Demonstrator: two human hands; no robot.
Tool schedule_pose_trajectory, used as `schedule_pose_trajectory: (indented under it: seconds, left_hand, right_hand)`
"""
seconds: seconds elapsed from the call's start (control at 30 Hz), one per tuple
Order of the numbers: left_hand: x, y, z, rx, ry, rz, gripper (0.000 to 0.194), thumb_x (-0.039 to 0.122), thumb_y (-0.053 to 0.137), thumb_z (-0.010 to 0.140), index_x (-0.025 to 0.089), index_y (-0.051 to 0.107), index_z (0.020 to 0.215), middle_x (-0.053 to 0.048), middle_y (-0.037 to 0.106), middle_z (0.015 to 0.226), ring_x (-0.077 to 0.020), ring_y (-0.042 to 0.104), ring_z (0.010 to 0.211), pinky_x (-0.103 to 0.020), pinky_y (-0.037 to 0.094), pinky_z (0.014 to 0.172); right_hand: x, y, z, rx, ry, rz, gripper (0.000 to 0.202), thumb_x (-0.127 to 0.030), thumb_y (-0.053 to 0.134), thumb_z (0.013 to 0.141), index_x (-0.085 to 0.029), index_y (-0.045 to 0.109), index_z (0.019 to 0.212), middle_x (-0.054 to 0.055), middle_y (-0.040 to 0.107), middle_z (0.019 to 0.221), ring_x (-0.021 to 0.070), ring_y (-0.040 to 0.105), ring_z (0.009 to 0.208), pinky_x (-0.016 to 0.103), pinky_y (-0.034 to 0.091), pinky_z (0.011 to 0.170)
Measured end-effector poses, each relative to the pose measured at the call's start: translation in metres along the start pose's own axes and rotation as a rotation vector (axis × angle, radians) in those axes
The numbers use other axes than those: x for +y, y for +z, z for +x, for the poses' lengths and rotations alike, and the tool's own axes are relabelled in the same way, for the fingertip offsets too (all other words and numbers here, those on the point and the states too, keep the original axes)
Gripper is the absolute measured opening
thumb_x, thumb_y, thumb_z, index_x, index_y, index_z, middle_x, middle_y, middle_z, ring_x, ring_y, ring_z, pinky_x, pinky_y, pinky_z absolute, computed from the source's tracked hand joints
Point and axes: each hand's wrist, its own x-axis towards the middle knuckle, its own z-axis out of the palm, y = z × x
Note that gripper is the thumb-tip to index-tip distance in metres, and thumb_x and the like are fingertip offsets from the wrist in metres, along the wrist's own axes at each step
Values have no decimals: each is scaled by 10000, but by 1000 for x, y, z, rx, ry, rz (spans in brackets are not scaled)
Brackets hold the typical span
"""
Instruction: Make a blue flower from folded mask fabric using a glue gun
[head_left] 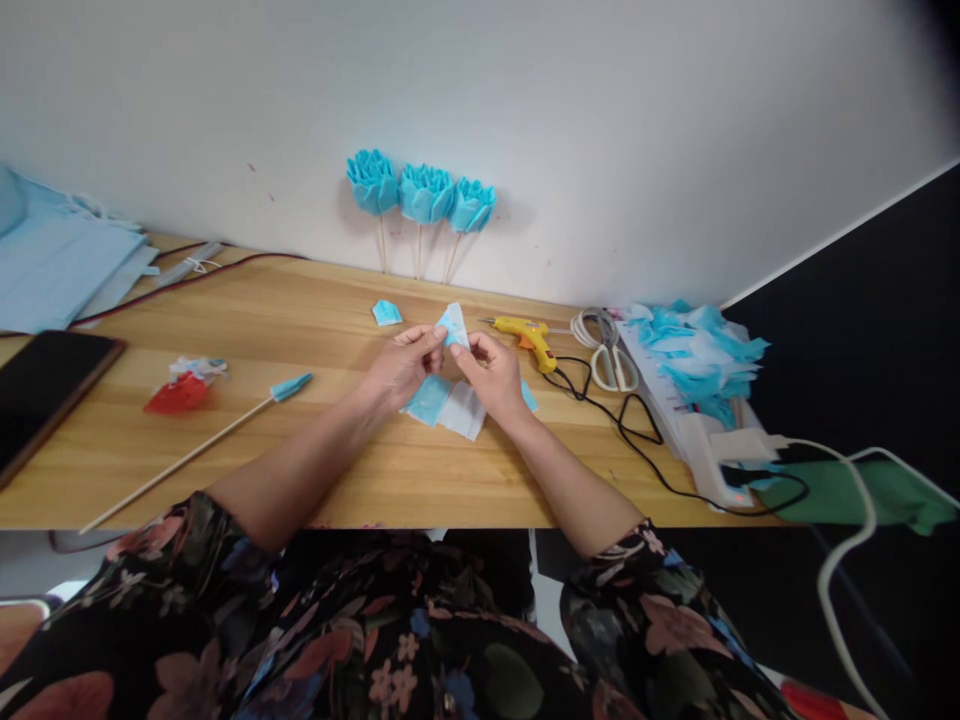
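Note:
My left hand (412, 358) and my right hand (491, 372) meet over the middle of the table. Between their fingertips they pinch a small folded piece of blue and white mask fabric (453, 325), its pointed end upward. Under the hands lie flat blue and white fabric squares (463, 409), partly hidden by my right hand. A small shaped blue petal (386, 313) rests just beyond my left hand. To the left lies a thin wooden stick (180, 465) with a blue fabric wrap (290, 387) at its tip.
Three blue fabric flowers (427, 193) on sticks lean against the wall. At right are a yellow glue gun (531, 338), scissors (614, 368), a fabric scrap pile (701, 350) and a power strip (709, 460). Masks (67, 250), a phone (52, 390) and a red item (180, 392) lie left.

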Motion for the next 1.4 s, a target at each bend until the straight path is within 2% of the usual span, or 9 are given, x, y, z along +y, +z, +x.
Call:
schedule_pose_trajectory:
  seconds: [0.33,0.43,0.6,0.7,0.87,1.0,1.1,1.23,1.4]
  left_hand:
    - [-2,0,0,4,12,24,350,289,794,827,152,582,585,29,522,501,-74,457,488,-206,362,527]
    - [-1,-1,1,6,9,15,360,294,795,827,156,571,580,33,512,495,-74,449,483,-207,360,522]
    - [0,-2,3,45,14,7,389,327,805,818,164,545,579,42,493,502,-71,447,479,-217,361,518]
    - [2,-2,3,57,11,2,397,333,800,824,167,534,581,45,486,505,-71,452,483,-218,359,517]
    - [3,-2,2,55,-3,-2,354,336,809,815,167,568,618,46,501,512,-72,452,480,-216,372,520]
    - [0,-1,1,22,-6,-30,361,328,840,777,165,566,607,44,510,514,-74,453,488,-212,375,514]
    - [-2,0,1,11,-26,-35,361,331,853,759,163,575,602,44,507,508,-72,442,482,-211,366,504]
    - [-4,1,-1,-1,-42,-3,342,329,846,766,157,594,613,42,506,504,-67,435,478,-209,358,506]
    - [-4,2,-2,-26,-39,39,346,331,841,767,156,587,610,41,503,510,-66,432,479,-210,348,508]
  right_hand:
    - [1,1,-1,54,-67,-32,259,-395,631,842,-211,550,679,-26,559,645,122,504,623,275,424,651]
    - [0,0,-1,28,-45,-4,259,-409,626,853,-210,575,696,-22,581,661,124,522,638,281,441,673]
    - [1,0,-2,-63,64,99,311,-497,683,808,-207,682,922,-8,660,755,141,585,697,295,490,708]
    - [5,1,-1,-69,91,127,435,-518,729,756,-204,679,1052,8,698,814,163,630,751,315,522,742]
    - [7,0,1,-67,55,99,542,-486,708,791,-211,635,1252,39,740,922,192,676,842,358,548,820]
    - [9,-1,2,-42,44,72,578,-485,719,780,-227,620,1288,78,740,1112,225,679,1001,362,567,823]
    - [10,0,2,-42,34,97,595,-476,718,788,-246,598,1324,84,725,1185,232,674,1046,369,580,826]
    - [11,0,2,-23,-10,123,565,-431,697,822,-257,578,1346,80,716,1187,220,665,1038,382,578,863]
    - [13,1,2,15,-21,99,509,-432,659,847,-260,584,1319,67,712,1092,213,654,1008,380,568,863]
